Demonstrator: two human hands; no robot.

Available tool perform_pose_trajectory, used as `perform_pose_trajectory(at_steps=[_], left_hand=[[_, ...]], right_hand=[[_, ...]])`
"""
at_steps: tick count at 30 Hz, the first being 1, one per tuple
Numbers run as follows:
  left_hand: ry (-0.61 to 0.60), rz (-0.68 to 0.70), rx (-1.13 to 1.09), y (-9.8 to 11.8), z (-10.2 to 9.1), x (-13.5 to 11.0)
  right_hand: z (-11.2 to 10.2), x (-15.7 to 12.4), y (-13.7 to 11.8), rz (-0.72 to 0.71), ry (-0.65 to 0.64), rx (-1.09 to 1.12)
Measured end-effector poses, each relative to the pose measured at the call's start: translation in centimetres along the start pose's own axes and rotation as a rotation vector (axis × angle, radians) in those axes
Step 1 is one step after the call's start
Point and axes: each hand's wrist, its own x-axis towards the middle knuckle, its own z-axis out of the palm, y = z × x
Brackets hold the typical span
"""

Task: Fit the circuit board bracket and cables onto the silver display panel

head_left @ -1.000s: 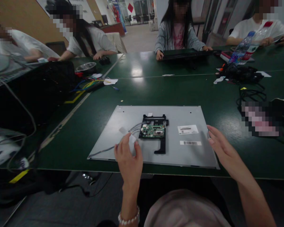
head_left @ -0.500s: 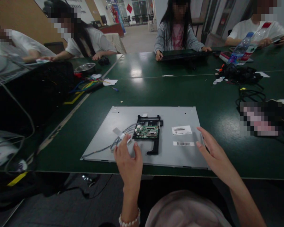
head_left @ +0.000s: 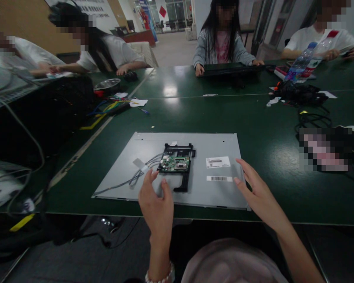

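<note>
A flat grey metal panel [head_left: 118, 157] lies near the front edge of the green table. On it sits a black plastic bracket [head_left: 185, 182] with a green circuit board [head_left: 170, 162], and grey cables [head_left: 113, 188] run from the board side to the left. My left hand [head_left: 156, 200] is over the panel's front part, just below the board, thumb and fingers apart with nothing visible between them. At the panel's right edge my right hand [head_left: 256, 194] rests with thumb and fingers spread, seemingly touching that edge. Two white labels, one a barcode label [head_left: 220, 179], lie beside it.
The green table [head_left: 177, 114] holds bottles [head_left: 301, 63], a tangle of black cables [head_left: 301, 92] and a pixelated phone-like object [head_left: 324, 149] at right. At left are coloured wires [head_left: 109, 105] and a metal bowl [head_left: 107, 84]. Several people sit around; one holds a dark flat panel [head_left: 233, 70].
The grey panel, with the bracket and board on it, has slid a little to the left. Both my hands have shifted left too, the right one along with the panel's edge.
</note>
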Motion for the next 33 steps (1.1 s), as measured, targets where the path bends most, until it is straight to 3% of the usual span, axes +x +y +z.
perform_pose_trajectory(at_steps=[10, 27, 33], left_hand=[[-0.011, 0.018, 0.079, -0.6, -0.6, -0.1], [-0.081, -0.073, 0.277, -1.9, -0.1, 0.2], [-0.056, -0.108, 0.299, -2.0, -0.1, 0.8]], right_hand=[[1.2, 1.1, -0.2, -0.062, -0.05, 0.05], [4.1, 2.4, -2.1, -0.161, -0.209, -0.119], [5.2, 2.5, -2.2, -0.191, -0.248, -0.167]])
